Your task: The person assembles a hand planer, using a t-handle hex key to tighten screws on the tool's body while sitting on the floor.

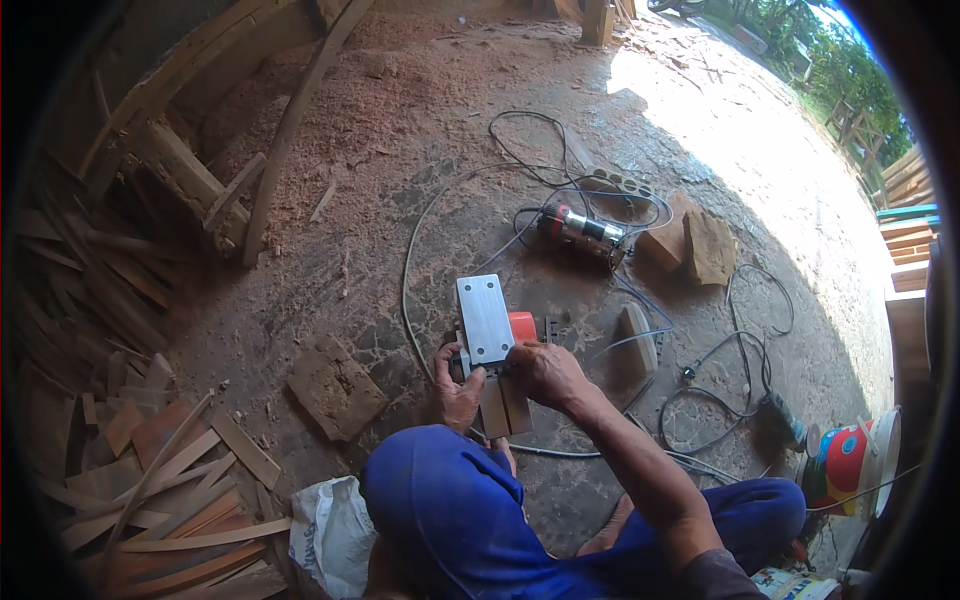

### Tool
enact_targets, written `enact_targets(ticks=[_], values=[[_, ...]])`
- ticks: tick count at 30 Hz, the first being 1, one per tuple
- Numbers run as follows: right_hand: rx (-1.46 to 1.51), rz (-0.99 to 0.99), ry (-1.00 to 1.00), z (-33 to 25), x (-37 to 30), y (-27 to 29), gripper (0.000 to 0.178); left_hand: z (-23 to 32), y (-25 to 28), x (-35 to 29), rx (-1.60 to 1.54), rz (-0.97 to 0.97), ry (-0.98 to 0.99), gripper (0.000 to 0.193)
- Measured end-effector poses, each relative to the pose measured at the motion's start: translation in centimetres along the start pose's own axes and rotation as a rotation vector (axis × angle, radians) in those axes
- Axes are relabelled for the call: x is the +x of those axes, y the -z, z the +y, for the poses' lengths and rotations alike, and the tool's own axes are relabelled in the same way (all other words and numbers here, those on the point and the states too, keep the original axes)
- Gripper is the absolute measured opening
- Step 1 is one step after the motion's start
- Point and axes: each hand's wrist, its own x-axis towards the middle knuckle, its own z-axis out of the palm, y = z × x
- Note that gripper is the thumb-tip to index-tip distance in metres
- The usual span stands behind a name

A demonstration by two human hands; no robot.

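- Sitting in blue trousers (445,485) on the concrete floor (355,290), with a silver plate (483,318) in front of the knees, just beyond both hands.
- Lying flat over a red-bodied power tool (522,325), visible at the plate's right edge; resembling, taken together, an upturned electric hand planer.
- Marked near the plate's corners by four dark spots, holes or screw heads; cannot tell which.
- Bordered at the plate's near edge by a brown flat section (493,412), split lengthwise by a dark line.
- Holding the tool's side at the plate's near-left corner with the left hand (458,397): thumb and forefinger slightly parted, curled around a dark part.
- Touching the plate's near-right corner with the right hand (550,375): fingers bunched and folded inward, tips hidden; cannot tell whether pinching anything.
- Lying beyond the plate, to the right: a cylindrical silver-and-black power tool (592,229), tangled in cables, and two wood blocks (710,248).
- Standing right of the plate: a pale, round-ended block (637,342); farther right and nearer, an angle grinder (783,420).
- Lying left of the plate and nearer: a rough wood slab (335,390); farther left, heaped wood strips (185,500).
- Scattered well beyond the plate, to the left: sawdust (375,100).
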Motion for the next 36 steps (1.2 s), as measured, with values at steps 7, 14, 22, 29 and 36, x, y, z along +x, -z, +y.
enact_targets(ticks=[7,14,22,29,36], values=[[-0.161,-0.161,-0.004,-1.8,0.5,1.3,0.012,0.5,0.4,-0.3,0.021,-0.014,0.033,0.05],[-0.27,-0.197,0.033,-0.9,1.3,0.9,0.016,0.2,0.3,0.1,0.0,0.021,-0.005,0.045],[-0.034,0.126,-0.231,3.4,1.7,2.2,0.041,-0.7,1.4,0.2,0.082,0.048,-0.011,0.031],[-0.082,-0.038,-0.2,8.7,-2.4,-6.6,0.015,-0.5,1.4,0.8,0.025,0.06,-0.003,0.036],[-0.074,0.135,-0.218,9.0,-4.7,-11.9,0.011,1.3,0.3,0.2,-0.007,0.019,0.042,0.034]])
